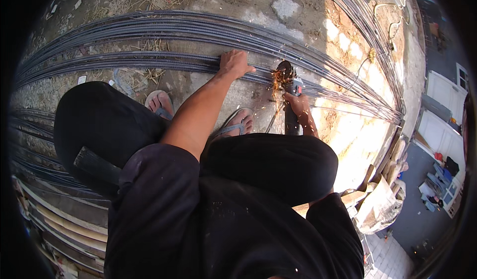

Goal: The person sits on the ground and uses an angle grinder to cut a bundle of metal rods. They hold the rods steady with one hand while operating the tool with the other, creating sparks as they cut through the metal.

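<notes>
My left hand (234, 64) is closed around several steel rebars (189, 60) in the nearer bundle, its thumb pointing right. To its right, my right hand (298, 105) grips an angle grinder (291, 122) by its body. The grinder's dark disc (284, 69) meets the bars, and orange sparks (276, 83) spray around it and down toward me. The exact contact point is hidden by the sparks. A larger bundle of rebars (174, 23) runs just beyond, across the ground.
My sandalled feet (238, 122) are close behind the bars, near the sparks. More rebars (348, 1) run down the right side to a wall edge. Long poles (69, 224) lie at lower left. A plastic-wrapped bundle (380, 207) sits at lower right.
</notes>
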